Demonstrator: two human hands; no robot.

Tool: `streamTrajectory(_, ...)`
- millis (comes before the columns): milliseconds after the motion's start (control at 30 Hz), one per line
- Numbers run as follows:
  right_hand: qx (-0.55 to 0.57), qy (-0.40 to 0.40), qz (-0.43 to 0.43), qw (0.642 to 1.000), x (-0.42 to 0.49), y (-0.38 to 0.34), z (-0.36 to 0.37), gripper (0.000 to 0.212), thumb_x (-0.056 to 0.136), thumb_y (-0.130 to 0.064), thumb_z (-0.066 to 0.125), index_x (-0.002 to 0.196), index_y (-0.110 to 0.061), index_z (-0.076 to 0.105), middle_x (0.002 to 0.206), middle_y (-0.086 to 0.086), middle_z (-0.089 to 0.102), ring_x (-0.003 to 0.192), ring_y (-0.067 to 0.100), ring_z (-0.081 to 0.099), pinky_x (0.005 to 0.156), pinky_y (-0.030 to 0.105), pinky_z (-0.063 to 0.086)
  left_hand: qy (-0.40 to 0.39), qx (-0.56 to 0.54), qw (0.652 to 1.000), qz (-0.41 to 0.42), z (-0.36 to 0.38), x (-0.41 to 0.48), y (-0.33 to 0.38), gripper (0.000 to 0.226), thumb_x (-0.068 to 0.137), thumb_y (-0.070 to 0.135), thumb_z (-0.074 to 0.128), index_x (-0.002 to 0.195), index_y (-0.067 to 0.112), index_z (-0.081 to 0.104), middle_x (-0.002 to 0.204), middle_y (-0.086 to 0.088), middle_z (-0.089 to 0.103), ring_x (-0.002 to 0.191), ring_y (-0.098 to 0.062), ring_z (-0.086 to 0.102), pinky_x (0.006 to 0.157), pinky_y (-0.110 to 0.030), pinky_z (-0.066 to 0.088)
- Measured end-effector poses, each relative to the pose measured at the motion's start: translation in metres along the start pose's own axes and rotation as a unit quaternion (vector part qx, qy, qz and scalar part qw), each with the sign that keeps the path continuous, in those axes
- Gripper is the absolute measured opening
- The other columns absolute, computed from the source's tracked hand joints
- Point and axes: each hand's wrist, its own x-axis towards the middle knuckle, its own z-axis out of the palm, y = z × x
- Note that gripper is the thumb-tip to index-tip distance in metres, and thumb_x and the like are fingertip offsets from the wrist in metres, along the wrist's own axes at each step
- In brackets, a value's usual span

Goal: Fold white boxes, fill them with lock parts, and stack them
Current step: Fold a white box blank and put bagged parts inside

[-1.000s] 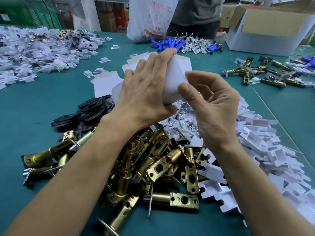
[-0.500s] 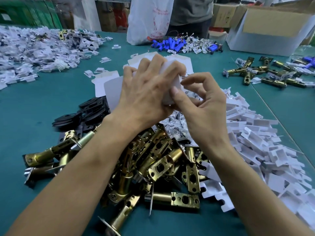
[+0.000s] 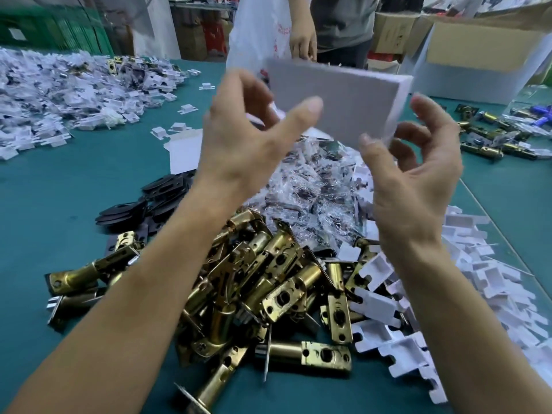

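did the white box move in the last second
Yes. The white box has gone up and to the right, away from the brass latch pile, and now overlaps the white plastic bag.
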Motion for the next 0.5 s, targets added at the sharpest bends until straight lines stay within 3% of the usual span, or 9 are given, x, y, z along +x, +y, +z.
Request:
streamTrajectory(67,0.007,-0.035,-0.041,0.998,-0.005,0.001,0.005,0.055,0.087,-0.005,0.071,0.136,0.0,0.046,0.121,0.02,0.052,0.115,0.029,0.058,0.087,0.026,0.057,-0.125,-0.138,0.957,-0.221,-0.005,0.003,0.001,0.062,0.077,0.067,0.063,0.112,0.017,0.053,0.105,-0.006,0.067,0.085,-0.012,0.071,0.073,-0.032,0.06)
streamTrajectory(100,0.0,-0.065,-0.065,0.996,-0.009,0.002,0.007,0.052,0.087,-0.004,0.07,0.134,0.001,0.048,0.124,0.022,0.049,0.118,0.029,0.056,0.089,0.028,0.057,-0.179,-0.187,0.926,-0.274,-0.008,0.003,0.0,0.07,0.08,0.072,0.057,0.123,0.017,0.053,0.116,-0.012,0.067,0.095,-0.021,0.072,0.078,-0.04,0.061)
streamTrajectory(200,-0.062,-0.148,-0.122,0.98,-0.021,0.004,0.015,0.047,0.085,-0.005,0.075,0.127,-0.011,0.055,0.121,0.015,0.049,0.118,0.024,0.054,0.089,0.033,0.058,-0.24,-0.351,0.866,-0.265,-0.007,-0.001,0.002,0.085,0.078,0.066,0.055,0.145,0.015,0.043,0.135,-0.03,0.057,0.117,-0.046,0.063,0.089,-0.059,0.055)
streamTrajectory(300,-0.08,-0.227,-0.121,0.963,-0.025,0.005,0.019,0.045,0.083,-0.004,0.076,0.123,-0.012,0.057,0.123,0.01,0.058,0.116,0.02,0.059,0.094,0.041,0.055,-0.149,-0.418,0.856,-0.263,-0.007,0.001,0.006,0.087,0.057,0.054,0.071,0.132,0.018,0.048,0.122,-0.025,0.063,0.113,-0.038,0.067,0.089,-0.062,0.054)
streamTrajectory(400,-0.127,-0.296,-0.085,0.943,-0.022,0.005,0.016,0.045,0.087,-0.007,0.071,0.129,-0.018,0.06,0.117,-0.001,0.068,0.112,0.008,0.062,0.1,0.034,0.05,-0.056,-0.365,0.89,-0.269,-0.013,0.002,0.004,0.053,0.066,0.048,0.075,0.109,0.021,0.061,0.098,-0.004,0.065,0.084,-0.015,0.071,0.075,-0.046,0.062)
streamTrajectory(433,-0.155,-0.308,-0.067,0.936,-0.021,0.006,0.014,0.044,0.089,-0.009,0.07,0.13,-0.022,0.061,0.114,-0.004,0.069,0.108,0.005,0.062,0.099,0.03,0.05,-0.028,-0.353,0.897,-0.265,-0.015,0.003,0.004,0.052,0.067,0.047,0.075,0.111,0.022,0.061,0.096,-0.001,0.063,0.081,-0.013,0.069,0.067,-0.041,0.062)
streamTrajectory(500,-0.195,-0.312,-0.031,0.929,-0.019,0.008,0.011,0.036,0.092,-0.014,0.067,0.127,-0.023,0.064,0.107,-0.007,0.069,0.1,0.001,0.063,0.092,0.022,0.051,0.021,-0.337,0.906,-0.254,-0.021,0.006,0.001,0.073,0.061,0.047,0.078,0.126,0.025,0.054,0.105,0.001,0.064,0.095,-0.016,0.066,0.063,-0.041,0.06)
